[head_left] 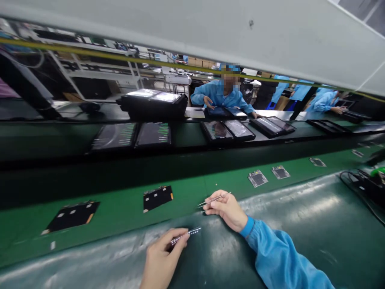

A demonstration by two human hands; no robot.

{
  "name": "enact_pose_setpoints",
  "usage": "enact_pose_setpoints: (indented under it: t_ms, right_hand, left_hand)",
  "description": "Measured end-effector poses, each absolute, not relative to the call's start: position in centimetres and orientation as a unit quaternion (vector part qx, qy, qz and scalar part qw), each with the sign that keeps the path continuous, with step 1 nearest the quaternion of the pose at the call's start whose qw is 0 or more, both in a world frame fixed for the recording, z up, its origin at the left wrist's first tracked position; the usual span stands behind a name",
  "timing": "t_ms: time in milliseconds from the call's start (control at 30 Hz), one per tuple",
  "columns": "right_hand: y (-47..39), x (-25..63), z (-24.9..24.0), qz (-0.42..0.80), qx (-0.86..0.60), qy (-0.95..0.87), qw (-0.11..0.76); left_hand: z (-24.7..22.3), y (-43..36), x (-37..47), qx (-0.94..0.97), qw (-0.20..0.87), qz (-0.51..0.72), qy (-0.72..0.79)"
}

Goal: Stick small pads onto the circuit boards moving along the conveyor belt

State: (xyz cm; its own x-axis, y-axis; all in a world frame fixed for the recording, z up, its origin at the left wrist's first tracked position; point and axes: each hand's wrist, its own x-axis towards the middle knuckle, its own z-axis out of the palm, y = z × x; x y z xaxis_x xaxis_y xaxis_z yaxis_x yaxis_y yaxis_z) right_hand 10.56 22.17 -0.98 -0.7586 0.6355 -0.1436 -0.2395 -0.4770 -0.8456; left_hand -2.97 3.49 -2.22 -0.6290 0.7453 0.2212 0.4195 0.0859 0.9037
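Note:
My left hand is closed on a thin dark strip with a row of small white marks, held above the green mat. To its upper right, my right hand pinches a pair of metal tweezers, whose tips point left over the mat's far edge. The two hands are apart. Beyond them on the green belt lie a black flat piece and a larger black piece on the left, and small grey circuit boards on the right.
Across the belt, a raised line carries black trays with screens. A person in blue touches trays there; other people are at the right. Cables lie at the right edge. A pale panel hangs overhead.

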Motion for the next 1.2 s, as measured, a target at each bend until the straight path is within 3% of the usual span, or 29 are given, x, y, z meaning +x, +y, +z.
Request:
enact_pose_setpoints:
  t_ms: [433, 1200]
  right_hand:
    - [19.2, 12.3, 1.9, 0.666, -0.22, -0.688, 0.188]
    - [18.6, 11.9, 1.8, 0.645, -0.21, -0.711, 0.187]
  left_hand:
    - [-1.5, 3.2, -1.7, 0.406, 0.179, 0.533, 0.721]
    - [-1.7, 3.1, -1.6, 0.407, 0.18, 0.543, 0.712]
